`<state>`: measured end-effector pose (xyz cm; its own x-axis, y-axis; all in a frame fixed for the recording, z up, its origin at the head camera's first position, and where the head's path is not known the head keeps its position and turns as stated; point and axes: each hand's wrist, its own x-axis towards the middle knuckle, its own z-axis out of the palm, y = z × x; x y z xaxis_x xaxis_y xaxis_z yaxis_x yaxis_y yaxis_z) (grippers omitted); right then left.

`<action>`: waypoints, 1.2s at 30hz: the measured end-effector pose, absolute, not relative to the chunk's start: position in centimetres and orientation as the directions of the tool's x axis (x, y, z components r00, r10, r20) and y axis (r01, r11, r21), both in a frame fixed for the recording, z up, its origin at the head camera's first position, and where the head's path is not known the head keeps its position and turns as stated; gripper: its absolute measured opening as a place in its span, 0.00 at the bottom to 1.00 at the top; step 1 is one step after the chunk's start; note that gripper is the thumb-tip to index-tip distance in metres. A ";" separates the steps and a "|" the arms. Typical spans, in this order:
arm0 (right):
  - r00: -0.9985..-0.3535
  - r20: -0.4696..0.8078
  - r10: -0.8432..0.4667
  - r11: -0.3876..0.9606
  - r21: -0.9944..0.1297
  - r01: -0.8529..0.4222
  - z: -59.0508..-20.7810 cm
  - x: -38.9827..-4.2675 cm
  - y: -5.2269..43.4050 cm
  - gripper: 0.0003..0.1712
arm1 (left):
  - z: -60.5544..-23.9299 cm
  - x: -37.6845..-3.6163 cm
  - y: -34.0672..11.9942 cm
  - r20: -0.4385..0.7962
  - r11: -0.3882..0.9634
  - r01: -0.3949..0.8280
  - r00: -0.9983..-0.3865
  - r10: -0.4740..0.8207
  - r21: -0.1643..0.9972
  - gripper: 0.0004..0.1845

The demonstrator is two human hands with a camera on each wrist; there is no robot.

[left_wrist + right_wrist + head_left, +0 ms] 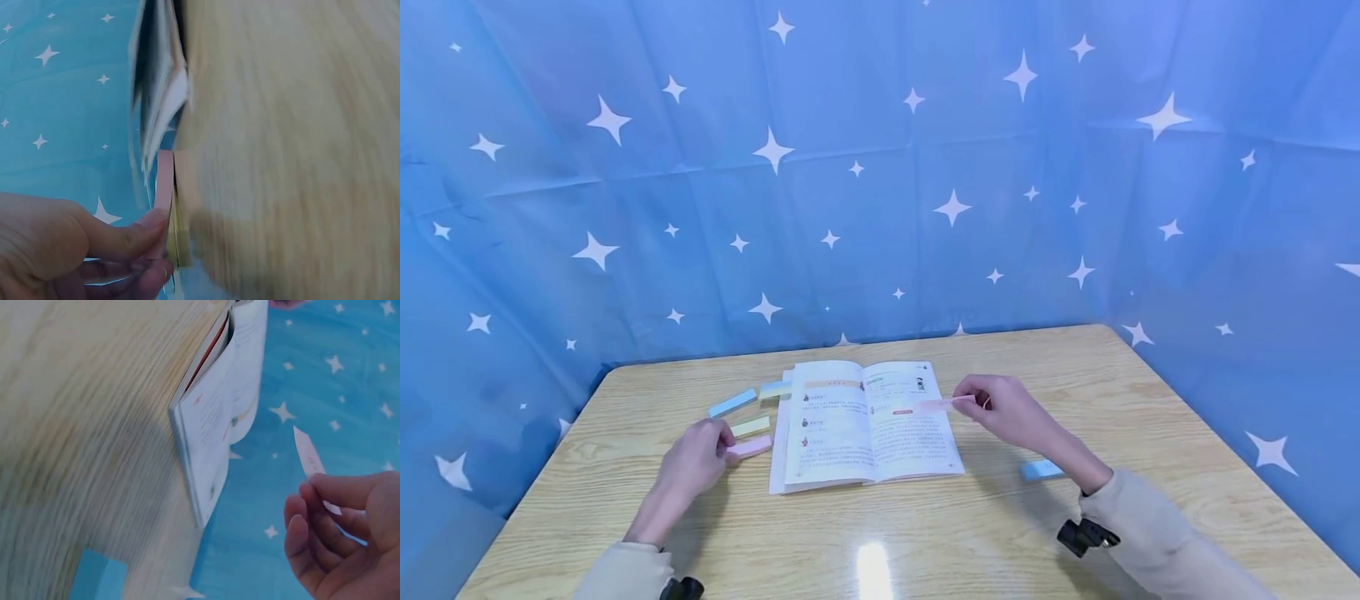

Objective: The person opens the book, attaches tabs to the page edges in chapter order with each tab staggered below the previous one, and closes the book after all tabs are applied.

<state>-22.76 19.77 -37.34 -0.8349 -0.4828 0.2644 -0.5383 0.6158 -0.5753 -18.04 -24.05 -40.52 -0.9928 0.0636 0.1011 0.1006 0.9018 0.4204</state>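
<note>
the left hand (696, 454) pinches a pink pad (751, 447) of paper between the thumb and the fingers, at the end which is farther from the book (867, 450). this pad is on the left side of the book, near its lower left edge. the right hand (1009, 408) holds a thin pink strip (936, 405) of paper; the thumb and the first finger are pressed together on it, and the other fingers are bent. in the head view the strip appears over the outer part of the right page, while in the right wrist view it is in the air, apart from the book.

the book lies open on the wooden table (820, 542), with printed text on both pages. just beyond the pink pad is a yellow pad (751, 427), and farther there is a blue pad (732, 403). a pad of blue and yellow colour (775, 389) is just beside the upper left edge of the book. another blue pad, the right one (1042, 469), lies near the right forearm. behind the table hangs a blue curtain (865, 100) with white stars. both sleeves (1165, 533) are light coloured.
</note>
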 end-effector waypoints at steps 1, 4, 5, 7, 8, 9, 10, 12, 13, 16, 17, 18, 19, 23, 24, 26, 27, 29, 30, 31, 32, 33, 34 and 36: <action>-0.842 0.255 -0.476 0.614 -0.589 -0.526 -37.5 -23.0 19.9 0.05 | -40.5 -18.0 -24.2 0.085 0.908 0.089 -0.995 0.059 0.410 0.05; -0.864 0.210 -0.458 0.602 -0.641 -0.475 -37.7 -23.6 20.4 0.07 | -40.2 -17.9 -24.2 0.053 0.927 0.067 -0.997 0.051 0.370 0.06; -0.872 0.193 -0.450 0.603 -0.654 -0.456 -37.8 -23.9 20.6 0.08 | -40.0 -17.9 -24.0 0.061 0.934 0.069 -0.997 0.050 0.351 0.06; -0.885 0.161 -0.436 0.602 -0.679 -0.420 -37.9 -24.6 20.8 0.09 | -39.6 -17.8 -23.3 0.098 0.943 0.082 -0.994 0.053 0.322 0.08; -0.891 0.145 -0.430 0.599 -0.692 -0.402 -37.9 -25.0 20.9 0.09 | -39.3 -17.9 -22.8 0.133 0.944 0.095 -0.990 0.055 0.315 0.09; -0.897 0.132 -0.421 0.599 -0.703 -0.384 -38.0 -25.4 21.0 0.10 | -39.1 -17.9 -22.1 0.179 0.943 0.112 -0.982 0.057 0.312 0.10; -0.902 0.119 -0.415 0.596 -0.713 -0.369 -38.1 -25.8 21.0 0.10 | -39.0 -18.0 -21.4 0.233 0.941 0.140 -0.970 0.068 0.307 0.10; -0.912 0.091 -0.399 0.597 -0.729 -0.334 -38.2 -26.6 21.1 0.10 | -38.7 -18.3 -19.6 0.338 0.932 0.213 -0.935 0.107 0.294 0.09; -0.920 0.073 -0.386 0.600 -0.738 -0.310 -38.2 -26.9 21.0 0.11 | -38.6 -18.6 -18.6 0.387 0.923 0.258 -0.912 0.135 0.286 0.09; -0.933 0.003 -0.359 0.603 -0.763 -0.235 -38.5 -27.7 20.9 0.11 | -38.5 -19.2 -15.4 0.454 0.897 0.370 -0.860 0.233 0.241 0.08; -0.937 -0.022 -0.349 0.604 -0.770 -0.207 -38.6 -27.9 20.9 0.11 | -38.4 -19.3 -14.3 0.450 0.890 0.397 -0.853 0.266 0.226 0.09; -0.939 -0.047 -0.339 0.602 -0.778 -0.178 -38.7 -28.1 20.8 0.11 | -38.5 -19.6 -13.2 0.438 0.881 0.421 -0.848 0.299 0.214 0.09; -0.942 -0.069 -0.330 0.604 -0.782 -0.155 -38.8 -28.2 20.7 0.12 | -38.5 -19.8 -12.2 0.419 0.873 0.441 -0.847 0.328 0.209 0.09; -0.946 -0.137 -0.293 0.623 -0.778 -0.080 -39.6 -28.8 20.4 0.12 | -38.8 -20.5 -8.3 0.298 0.846 0.488 -0.858 0.419 0.215 0.12; -0.947 -0.151 -0.285 0.627 -0.776 -0.065 -39.8 -28.9 20.4 0.12 | -39.0 -20.7 -7.5 0.266 0.838 0.499 -0.857 0.440 0.221 0.13; -0.944 -0.179 -0.278 0.635 -0.772 -0.040 -40.2 -29.1 20.6 0.12 | -39.2 -21.0 -6.1 0.191 0.831 0.507 -0.861 0.472 0.228 0.16; -0.942 -0.191 -0.276 0.637 -0.770 -0.030 -40.4 -29.1 20.6 0.12 | -39.4 -21.1 -5.4 0.160 0.828 0.513 -0.858 0.488 0.227 0.17; -0.939 -0.214 -0.269 0.636 -0.771 -0.007 -40.6 -29.1 20.9 0.12 | -39.7 -21.4 -4.2 0.104 0.825 0.518 -0.855 0.509 0.226 0.21; -0.938 -0.222 -0.267 0.635 -0.772 0.002 -40.7 -29.1 21.0 0.12 | -39.8 -21.6 -3.6 0.081 0.825 0.519 -0.853 0.515 0.223 0.22; -0.936 -0.229 -0.266 0.633 -0.774 0.009 -40.8 -29.1 21.1 0.12 | -39.9 -21.7 -3.1 0.056 0.829 0.516 -0.854 0.517 0.218 0.23; -0.936 -0.233 -0.265 0.630 -0.776 0.015 -40.9 -29.1 21.2 0.11 | -40.0 -21.9 -2.7 0.040 0.831 0.515 -0.854 0.519 0.209 0.24; -0.934 -0.239 -0.266 0.629 -0.777 0.020 -41.0 -29.1 21.3 0.11 | -40.1 -22.0 -2.3 0.024 0.835 0.513 -0.854 0.519 0.200 0.25; -0.933 -0.243 -0.266 0.630 -0.777 0.023 -41.1 -29.1 21.3 0.11 | -40.4 -22.2 -1.9 0.009 0.841 0.508 -0.857 0.516 0.187 0.25; -0.930 -0.247 -0.271 0.635 -0.772 0.020 -41.2 -29.1 21.2 0.11 | -40.9 -22.5 -1.4 -0.015 0.853 0.500 -0.861 0.508 0.153 0.26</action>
